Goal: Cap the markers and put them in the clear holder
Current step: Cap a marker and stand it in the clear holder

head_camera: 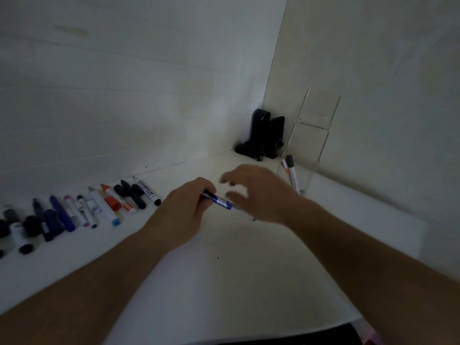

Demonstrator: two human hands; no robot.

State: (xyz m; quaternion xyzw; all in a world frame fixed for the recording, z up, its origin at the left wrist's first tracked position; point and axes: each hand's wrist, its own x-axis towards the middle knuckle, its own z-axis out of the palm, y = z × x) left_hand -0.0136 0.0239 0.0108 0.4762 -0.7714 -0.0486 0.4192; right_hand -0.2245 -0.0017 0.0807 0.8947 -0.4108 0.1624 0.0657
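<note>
My left hand [185,207] grips a blue marker [220,201] above the middle of the white table, its free end pointing right. My right hand [256,191] hovers just over that end with fingers spread, blurred by motion; whether it touches the marker is unclear. A tall clear holder [311,135] stands at the back right against the wall with two markers [291,174] leaning inside it. A row of several markers and loose caps [82,210] in black, blue, purple, white and red lies along the table's left side.
A black stand-like object [263,135] sits in the back corner, left of the holder. White walls close the table off at the back and right. The table's front edge [249,334] runs near the bottom of the view.
</note>
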